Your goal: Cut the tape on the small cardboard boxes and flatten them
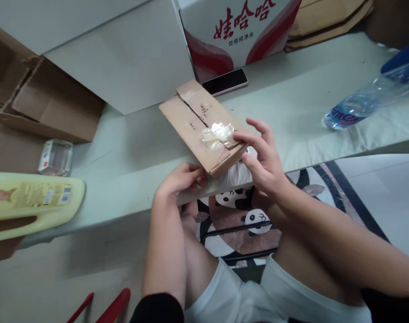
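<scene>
Head cam | cardboard box (pixel 198 134) just left of the fingers on my right hand (pixel 266 161), long axis pointing away-left from them | right's nearer: fingers spread, one tip on it | left hand (pixel 182 179) curled by the near corner, can't tell if gripping tbh

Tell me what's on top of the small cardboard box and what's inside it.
On top of the small cardboard box: shiny clear tape, dark marks and, at one end, fingers of the right hand. The inside cannot be seen; the flaps cover it.
</scene>
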Motion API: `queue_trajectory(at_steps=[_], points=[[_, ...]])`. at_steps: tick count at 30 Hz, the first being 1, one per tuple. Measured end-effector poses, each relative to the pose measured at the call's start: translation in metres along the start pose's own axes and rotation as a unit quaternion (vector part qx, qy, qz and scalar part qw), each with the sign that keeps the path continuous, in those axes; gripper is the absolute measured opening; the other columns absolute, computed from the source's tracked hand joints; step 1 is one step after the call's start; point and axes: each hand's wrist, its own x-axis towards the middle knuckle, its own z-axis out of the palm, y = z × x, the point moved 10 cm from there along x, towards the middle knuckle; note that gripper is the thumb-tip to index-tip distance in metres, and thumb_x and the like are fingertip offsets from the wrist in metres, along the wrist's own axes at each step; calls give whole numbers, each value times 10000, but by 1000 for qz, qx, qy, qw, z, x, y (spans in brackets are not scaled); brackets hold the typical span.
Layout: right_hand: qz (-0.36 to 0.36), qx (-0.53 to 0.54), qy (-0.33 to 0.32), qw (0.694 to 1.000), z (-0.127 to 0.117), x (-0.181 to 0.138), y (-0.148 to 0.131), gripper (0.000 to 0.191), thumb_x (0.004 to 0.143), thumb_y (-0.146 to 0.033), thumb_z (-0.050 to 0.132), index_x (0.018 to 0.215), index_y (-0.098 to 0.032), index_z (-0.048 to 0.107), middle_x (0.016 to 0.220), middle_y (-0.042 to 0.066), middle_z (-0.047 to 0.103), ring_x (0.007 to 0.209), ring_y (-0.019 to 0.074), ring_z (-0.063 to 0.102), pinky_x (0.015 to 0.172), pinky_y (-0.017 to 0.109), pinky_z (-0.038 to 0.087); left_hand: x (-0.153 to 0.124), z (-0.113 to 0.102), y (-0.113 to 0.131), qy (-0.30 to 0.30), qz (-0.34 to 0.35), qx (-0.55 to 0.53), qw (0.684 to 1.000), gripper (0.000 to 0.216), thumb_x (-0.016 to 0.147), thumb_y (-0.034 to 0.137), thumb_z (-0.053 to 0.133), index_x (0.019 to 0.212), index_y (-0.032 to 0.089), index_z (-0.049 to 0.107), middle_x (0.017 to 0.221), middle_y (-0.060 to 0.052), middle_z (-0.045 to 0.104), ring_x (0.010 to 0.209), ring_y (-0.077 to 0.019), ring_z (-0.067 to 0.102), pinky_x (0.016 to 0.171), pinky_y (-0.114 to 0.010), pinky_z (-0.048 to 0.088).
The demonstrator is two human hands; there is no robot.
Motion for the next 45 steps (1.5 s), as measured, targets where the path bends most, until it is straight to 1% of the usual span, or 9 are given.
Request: queue_trajectory(at_steps=[3, 6, 8, 10, 16, 31, 36, 39, 45], points=[[-5, 22, -33, 999, 11, -1, -4, 324, 915, -361, 567, 1218, -249, 589, 1450, 113, 511, 1433, 291, 432, 1159, 516, 397, -4, -49, 17, 204, 101, -48, 973, 246, 849, 301, 608, 639, 178, 572, 515, 13, 543, 455, -99, 496, 464, -233, 388], [-11, 56, -51, 997, 17, -2, -7, 299, 914, -349, 563, 1191, -241, 587, 1413, 122, 533, 1385, 283, 483, 1133, 508, 420, -62, -99, 51, 451, 355, -114, 811, 126, 839, 252, 569, 729, 193, 590, 644, 12, 577, 635, -116, 605, 639, -274, 511], [-13, 58, -59, 997, 20, -3, -8, 301, 909, -356, 566, 1180, -230, 598, 1411, 134, 513, 1386, 290, 476, 1132, 507, 416, -105, -94, 74, 479, 529, -104, 693, 114, 856, 262, 580, 828, 207, 676, 795, -11, 667, 841, -162, 689, 846, -373, 570], [-15, 56, -68, 996, 22, -4, -9, 308, 907, -353, 570, 1184, -224, 604, 1397, 141, 499, 1381, 286, 473, 1133, 498, 414, -123, -68, 100, 407, 622, -37, 668, 197, 929, 298, 541, 960, 251, 730, 917, 3, 723, 976, -181, 707, 985, -437, 555], [-31, 55, -69, 996, 23, -5, -12, 276, 915, -311, 583, 1174, -220, 611, 1344, 136, 501, 1328, 238, 510, 1129, 438, 433, -114, 0, 123, 311, 618, 170, 702, 282, 960, 333, 483, 993, 230, 743, 1065, -26, 780, 1163, -237, 679, 1116, -499, 432], [-61, 18, -53, 997, 20, -6, -8, 291, 912, -294, 550, 1197, -252, 588, 1264, 106, 555, 1223, 250, 565, 1022, 461, 501, -107, -4, 106, 393, 622, 77, 673, 345, 873, 271, 406, 767, 232, 732, 823, -8, 772, 843, -211, 689, 995, -464, 439], [53, -30, 4, 998, 6, 1, 31, 263, 943, -297, 452, 1152, -231, 597, 1016, 68, 657, 933, 206, 626, 800, 375, 514, -106, -3, 105, 397, 613, 97, 676, 354, 891, 318, 382, 796, 239, 714, 852, -6, 771, 881, -220, 681, 1025, -469, 439], [150, -201, -40, 967, 5, 6, 59, 218, 880, -279, 493, 1004, -207, 657, 925, 78, 656, 791, 209, 595, 712, 366, 472, -105, -2, 106, 390, 617, 102, 676, 350, 904, 340, 380, 818, 244, 705, 861, -12, 766, 892, -221, 676, 1027, -466, 435], [204, -383, -201, 878, 19, 0, 80, 533, 843, -352, 547, 1346, -179, 564, 1037, 158, 684, 807, 296, 608, 642, 379, 428, -104, -1, 107, 395, 608, 114, 679, 360, 908, 349, 360, 826, 248, 696, 864, -21, 760, 903, -230, 674, 1036, -472, 431]])
